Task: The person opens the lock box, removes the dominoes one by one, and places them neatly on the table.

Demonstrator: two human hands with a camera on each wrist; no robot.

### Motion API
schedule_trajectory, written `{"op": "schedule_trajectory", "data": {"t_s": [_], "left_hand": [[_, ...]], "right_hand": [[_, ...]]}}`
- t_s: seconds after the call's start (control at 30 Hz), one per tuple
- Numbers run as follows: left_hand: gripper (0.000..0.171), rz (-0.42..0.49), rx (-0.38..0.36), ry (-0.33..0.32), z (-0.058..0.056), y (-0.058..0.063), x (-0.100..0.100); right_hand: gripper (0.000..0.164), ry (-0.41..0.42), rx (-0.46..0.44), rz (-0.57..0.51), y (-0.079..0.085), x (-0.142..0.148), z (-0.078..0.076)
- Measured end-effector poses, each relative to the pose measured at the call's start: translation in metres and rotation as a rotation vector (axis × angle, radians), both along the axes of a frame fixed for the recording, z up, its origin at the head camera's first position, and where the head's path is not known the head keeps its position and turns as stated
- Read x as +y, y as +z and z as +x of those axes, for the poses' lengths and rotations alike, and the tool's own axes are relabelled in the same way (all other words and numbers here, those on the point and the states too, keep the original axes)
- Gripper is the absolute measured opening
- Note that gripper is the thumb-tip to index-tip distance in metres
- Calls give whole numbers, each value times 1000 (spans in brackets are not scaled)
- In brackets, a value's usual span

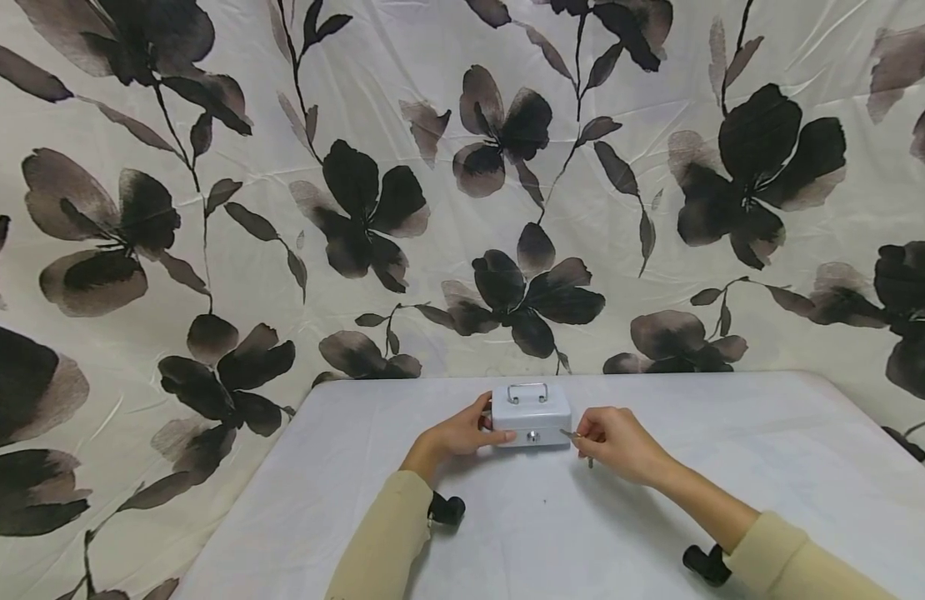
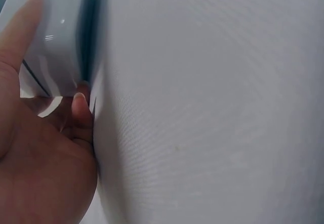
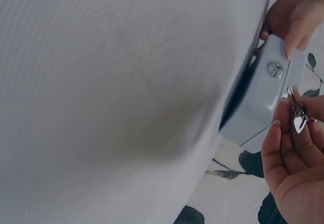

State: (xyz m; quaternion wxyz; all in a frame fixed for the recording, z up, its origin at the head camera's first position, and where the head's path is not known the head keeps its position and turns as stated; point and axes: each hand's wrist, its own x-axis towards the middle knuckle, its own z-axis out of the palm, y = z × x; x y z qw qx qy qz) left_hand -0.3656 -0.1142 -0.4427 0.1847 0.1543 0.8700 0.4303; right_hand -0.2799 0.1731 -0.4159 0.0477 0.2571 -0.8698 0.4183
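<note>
A small light-blue cash box with a folding metal handle on its lid stands closed on the table. Its round keyhole lock is in the front face. My left hand grips the box's left end, thumb on the front and the other fingers around the side. At the box's right front corner, my right hand pinches a small metal key between thumb and fingers. The key's tip points left toward the lock, apart from it. A second key dangles below the right fingers.
A white cloth covers the table, whose far edge runs just behind the box. Behind hangs a white curtain with dark flowers. Black wrist-worn devices show under the left sleeve and the right sleeve.
</note>
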Motion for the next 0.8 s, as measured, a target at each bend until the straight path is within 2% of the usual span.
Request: {"op": "schedule_trajectory", "data": {"t_s": [0.8], "left_hand": [[105, 46, -30, 10, -5, -4, -1]], "right_hand": [[6, 10, 54, 66, -5, -30, -5]]}}
